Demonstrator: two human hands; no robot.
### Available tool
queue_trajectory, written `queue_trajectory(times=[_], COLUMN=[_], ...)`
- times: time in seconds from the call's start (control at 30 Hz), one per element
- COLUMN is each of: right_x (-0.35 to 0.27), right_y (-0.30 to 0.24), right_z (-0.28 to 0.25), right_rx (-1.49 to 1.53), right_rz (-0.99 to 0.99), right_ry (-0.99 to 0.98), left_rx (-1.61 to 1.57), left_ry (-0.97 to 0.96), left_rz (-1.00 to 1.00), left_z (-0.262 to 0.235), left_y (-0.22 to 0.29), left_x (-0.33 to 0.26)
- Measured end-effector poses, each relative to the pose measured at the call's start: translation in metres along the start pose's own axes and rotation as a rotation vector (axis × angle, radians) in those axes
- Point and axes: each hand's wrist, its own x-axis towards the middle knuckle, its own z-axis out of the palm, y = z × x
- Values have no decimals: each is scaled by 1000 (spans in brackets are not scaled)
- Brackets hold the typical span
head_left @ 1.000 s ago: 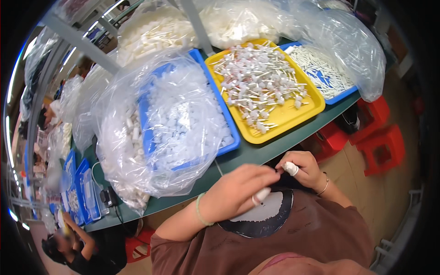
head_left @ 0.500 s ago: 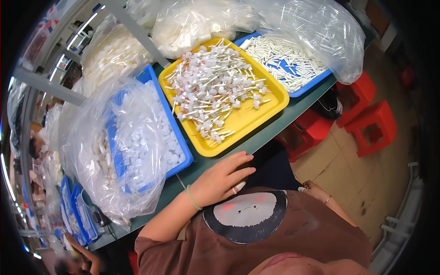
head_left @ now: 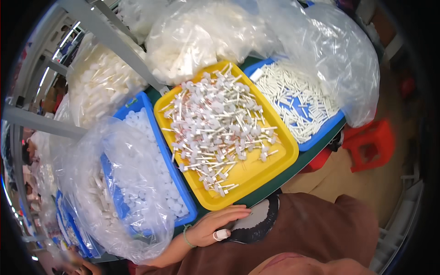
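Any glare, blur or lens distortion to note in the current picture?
Head view: white glints on the clear bag at right; same view: straight edges bow and corners go black; same view: far-left background soft, the yellow tray and left hand readable.

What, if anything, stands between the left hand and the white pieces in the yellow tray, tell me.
Only the near rim of the yellow tray, just beyond the left hand; nothing visible covers the white pieces.
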Motion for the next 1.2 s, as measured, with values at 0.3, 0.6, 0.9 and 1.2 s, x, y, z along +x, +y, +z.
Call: queue_trajectory(times=[0.3, 0.6, 0.9, 1.2], right_x=[24, -152, -94, -184], right_y=[9, -169, -473, -512], right_z=[-22, -135, -284, -252], right_rx=[-317, -178, -679, 251], right_rz=[-11, -1067, -1408, -1856], right_ry=[103, 426, 1790, 742], left_rx=[56, 72, -22, 90], left_ry=[3, 322, 465, 1001], left_rz=[31, 208, 46, -35], left_z=[1, 42, 32, -152], left_y=[9, 87, 123, 128], left_x=[-6, -29, 28, 109])
